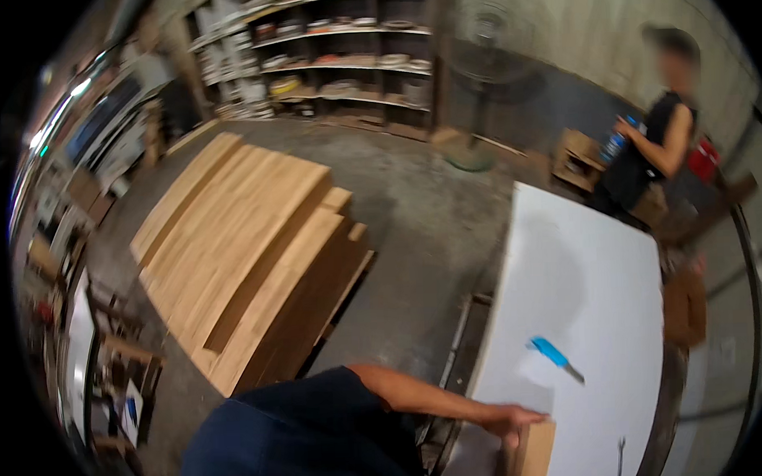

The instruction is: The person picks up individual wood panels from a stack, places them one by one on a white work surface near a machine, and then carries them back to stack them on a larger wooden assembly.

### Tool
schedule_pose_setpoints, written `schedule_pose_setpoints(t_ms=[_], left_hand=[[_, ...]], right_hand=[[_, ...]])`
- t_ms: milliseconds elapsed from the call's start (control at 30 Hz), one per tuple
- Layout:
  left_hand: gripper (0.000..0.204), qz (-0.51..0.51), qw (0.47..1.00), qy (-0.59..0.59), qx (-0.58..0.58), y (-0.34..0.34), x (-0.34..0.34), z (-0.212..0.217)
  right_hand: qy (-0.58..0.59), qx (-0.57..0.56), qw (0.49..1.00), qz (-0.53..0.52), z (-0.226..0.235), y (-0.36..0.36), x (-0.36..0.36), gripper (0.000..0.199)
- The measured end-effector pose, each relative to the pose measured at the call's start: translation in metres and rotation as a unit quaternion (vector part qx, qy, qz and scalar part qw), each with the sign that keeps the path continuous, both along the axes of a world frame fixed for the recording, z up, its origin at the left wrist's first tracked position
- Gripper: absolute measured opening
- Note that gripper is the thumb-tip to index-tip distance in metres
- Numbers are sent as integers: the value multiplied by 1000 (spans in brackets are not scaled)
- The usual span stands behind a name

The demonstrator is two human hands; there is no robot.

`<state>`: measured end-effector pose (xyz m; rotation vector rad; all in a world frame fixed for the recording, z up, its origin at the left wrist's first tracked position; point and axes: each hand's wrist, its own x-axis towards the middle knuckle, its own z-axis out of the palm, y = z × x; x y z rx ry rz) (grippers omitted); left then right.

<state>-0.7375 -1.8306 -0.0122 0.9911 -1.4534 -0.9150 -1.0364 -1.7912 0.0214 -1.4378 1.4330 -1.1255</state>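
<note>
My left arm reaches across from a dark blue sleeve. At its end my left hand (pixel 511 418) is closed on the end of a light wooden board (pixel 536 452) at the lower edge of the view. The board stands over a white-topped table (pixel 583 264), and the rest of it is cut off by the frame. On the white top, beyond the hand, lies a bright blue-handled tool (pixel 549 351) with a dark blade-like end. A metal wrench (pixel 621 458) lies to the right of the board. My right hand is out of view.
A large stack of light wooden boards (pixel 238 218) stands on the floor to the left. Shelves (pixel 341 63) with many items and a standing fan (pixel 485 58) are at the back. A person (pixel 659 136) holding a blue bottle pack stands beyond the table, near cardboard boxes (pixel 578 160).
</note>
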Motion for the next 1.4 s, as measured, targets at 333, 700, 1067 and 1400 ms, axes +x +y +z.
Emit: schedule_pose_setpoints(t_ms=[333, 700, 1067, 1400], left_hand=[[74, 87, 994, -56, -39, 1, 4, 9], [45, 142, 988, 32, 53, 54, -1, 43], [70, 424, 900, 19, 99, 259, -36, 54], [56, 661, 662, 134, 327, 443, -88, 47]], right_hand=[[53, 1, 991, 119, 25, -39, 15, 37], [40, -3, 979, 197, 4, -52, -24, 35], [50, -10, 918, 394, 39, -57, -6, 27], [73, 83, 750, 653, 58, 56, 172, 33]])
